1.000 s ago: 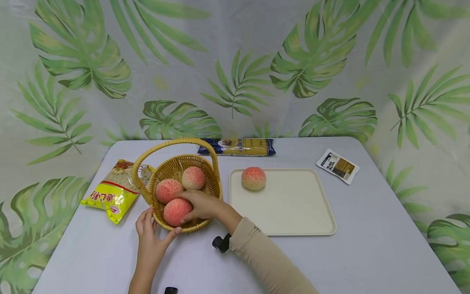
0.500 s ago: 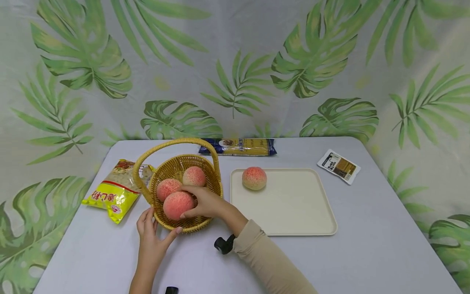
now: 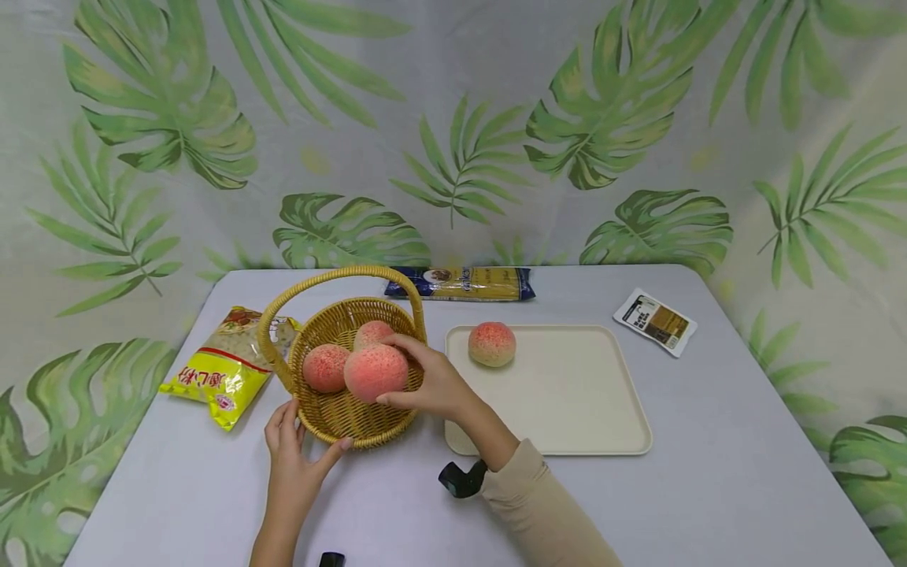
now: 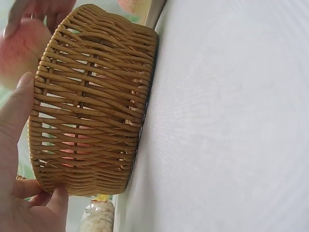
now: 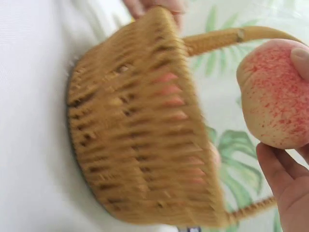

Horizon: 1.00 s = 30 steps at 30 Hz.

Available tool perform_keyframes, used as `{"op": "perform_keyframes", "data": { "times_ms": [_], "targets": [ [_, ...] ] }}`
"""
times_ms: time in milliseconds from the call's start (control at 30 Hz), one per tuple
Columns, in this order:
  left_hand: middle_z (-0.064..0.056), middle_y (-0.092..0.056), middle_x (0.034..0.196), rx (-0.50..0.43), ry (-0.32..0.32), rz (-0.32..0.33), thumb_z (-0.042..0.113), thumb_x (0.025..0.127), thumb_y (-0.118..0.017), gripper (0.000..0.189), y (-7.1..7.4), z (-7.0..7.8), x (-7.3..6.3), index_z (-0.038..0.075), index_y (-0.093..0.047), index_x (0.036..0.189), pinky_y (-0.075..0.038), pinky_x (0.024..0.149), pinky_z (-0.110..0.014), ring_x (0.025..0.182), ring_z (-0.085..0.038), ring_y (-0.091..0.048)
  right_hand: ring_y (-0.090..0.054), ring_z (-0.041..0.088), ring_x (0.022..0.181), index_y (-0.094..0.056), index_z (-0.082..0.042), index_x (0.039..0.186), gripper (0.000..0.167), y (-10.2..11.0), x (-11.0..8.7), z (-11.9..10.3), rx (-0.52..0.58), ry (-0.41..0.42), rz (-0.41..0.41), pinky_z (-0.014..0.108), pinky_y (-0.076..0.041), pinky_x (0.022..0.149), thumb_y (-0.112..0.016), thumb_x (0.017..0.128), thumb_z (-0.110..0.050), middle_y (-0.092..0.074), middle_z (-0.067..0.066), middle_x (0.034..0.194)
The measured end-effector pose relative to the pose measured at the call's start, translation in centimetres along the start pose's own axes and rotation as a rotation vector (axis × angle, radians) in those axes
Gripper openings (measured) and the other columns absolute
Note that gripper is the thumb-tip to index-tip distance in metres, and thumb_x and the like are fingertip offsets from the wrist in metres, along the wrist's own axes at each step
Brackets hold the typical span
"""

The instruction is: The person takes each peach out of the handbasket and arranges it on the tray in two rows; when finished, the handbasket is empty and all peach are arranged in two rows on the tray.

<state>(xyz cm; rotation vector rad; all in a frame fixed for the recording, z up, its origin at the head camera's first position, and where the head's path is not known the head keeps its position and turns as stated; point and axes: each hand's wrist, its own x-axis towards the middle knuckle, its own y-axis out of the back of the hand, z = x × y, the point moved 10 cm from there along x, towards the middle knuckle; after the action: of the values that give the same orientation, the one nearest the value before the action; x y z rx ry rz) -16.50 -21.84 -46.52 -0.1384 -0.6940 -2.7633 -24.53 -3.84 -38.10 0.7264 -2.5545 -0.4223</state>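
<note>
The right hand [image 3: 434, 383] grips a lifted peach [image 3: 375, 374] over the basket [image 3: 361, 427], near the table's [image 3: 744, 472] left edge; the left hand [image 3: 294, 457] holds the basket's near-left rim. Two peaches [image 3: 326, 368] lie inside. Another peach [image 3: 492, 344] sits at the tray's [image 3: 567, 409] far-left corner, so the work looks partly done, three peaches seemingly left. Since half a second ago, the gripped peach has moved rightward.

"通心粉" on yellow bag [image 3: 234, 358], pouch [image 3: 655, 321] lettering (too small)

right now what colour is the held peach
The peach is cream, speckled red; right wrist view best.
</note>
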Motion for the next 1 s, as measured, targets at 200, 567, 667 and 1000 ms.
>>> {"op": "perform_keyframes", "data": {
  "times_ms": [200, 567, 667, 1000],
  "targets": [
    [-0.016, -0.012, 0.134, -0.011, 0.018, -0.004, 0.022, 0.067, -0.080, 0.100, -0.1, -0.1, 0.0, -0.003, -0.016, 0.140, -0.027, 0.105, -0.033, 0.126, -0.027, -0.021, -0.047, 0.027, 0.109, -0.043, 0.006, 0.123, 0.065, 5.7, -2.2, -2.2, 0.053, 0.012, 0.189, 0.038, -0.046, 0.093, -0.076, 0.067, 0.003, -0.048, 0.018, 0.121],
    [-0.016, -0.011, 0.135, -0.006, 0.027, -0.010, 0.022, 0.067, -0.080, 0.100, 0.0, -0.1, 0.0, -0.003, -0.016, 0.140, -0.027, 0.106, -0.035, 0.127, -0.027, -0.021, -0.042, 0.024, 0.109, -0.039, 0.008, 0.126, 0.066, 15.5, -8.0, 3.1, -0.027, -0.110, 0.519, 0.021, -0.041, 0.093, -0.073, 0.069, 0.007, -0.043, 0.019, 0.125],
    [-0.016, -0.011, 0.135, -0.007, 0.029, -0.011, 0.023, 0.067, -0.080, 0.100, -0.1, -0.1, 0.1, -0.003, -0.016, 0.140, -0.027, 0.106, -0.036, 0.127, -0.027, -0.020, -0.041, 0.024, 0.110, -0.039, 0.008, 0.127, 0.065, 17.3, -9.5, 4.8, -0.065, -0.154, 0.577, 0.022, -0.041, 0.093, -0.072, 0.071, 0.006, -0.044, 0.020, 0.125],
    [-0.016, -0.011, 0.135, -0.001, 0.010, -0.010, 0.022, 0.068, -0.080, 0.100, -0.1, -0.3, 0.1, -0.003, -0.016, 0.140, -0.026, 0.105, -0.030, 0.127, -0.027, -0.021, -0.039, 0.032, 0.116, -0.040, 0.003, 0.128, 0.065, 20.3, -13.4, 11.4, -0.102, -0.399, 0.705, 0.044, -0.039, 0.098, -0.074, 0.072, -0.003, -0.042, 0.020, 0.127]
  ]
}}
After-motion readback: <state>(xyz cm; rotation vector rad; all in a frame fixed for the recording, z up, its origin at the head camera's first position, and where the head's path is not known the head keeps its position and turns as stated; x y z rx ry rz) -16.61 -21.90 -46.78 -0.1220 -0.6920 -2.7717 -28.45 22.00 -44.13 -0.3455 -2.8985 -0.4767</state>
